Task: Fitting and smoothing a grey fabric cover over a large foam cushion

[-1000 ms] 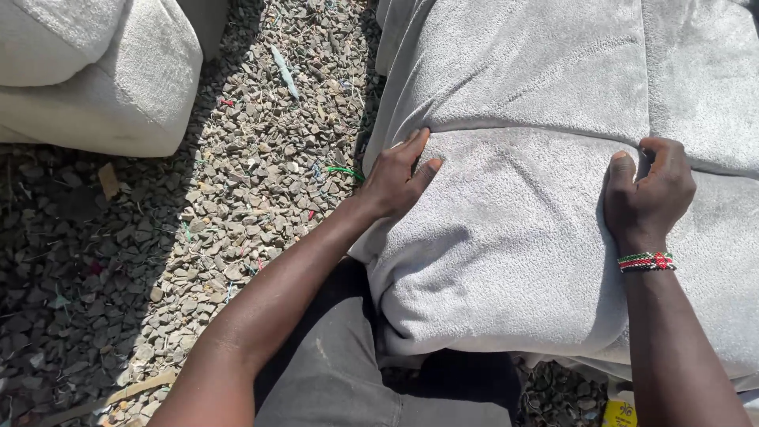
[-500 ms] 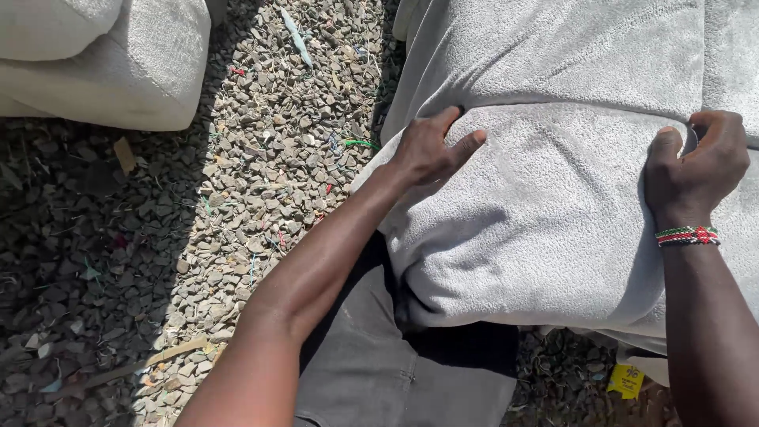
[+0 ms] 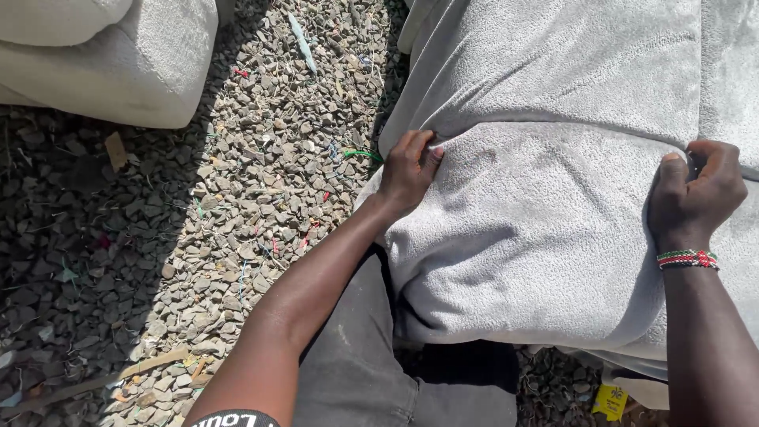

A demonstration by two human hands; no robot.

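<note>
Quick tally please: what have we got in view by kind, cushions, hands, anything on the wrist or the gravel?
Grey upholstered cushions under the hands: 1
Cream cushions on the gravel, top left: 2
Hands pinching the grey fabric: 2, left hand, right hand
Beaded bracelets: 1
Yellow scraps, bottom right: 1
Total: 7

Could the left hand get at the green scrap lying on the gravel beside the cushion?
Probably yes: the left hand grips the grey cushion edge, and the green scrap lies close beside it on open gravel, nothing between.
</note>
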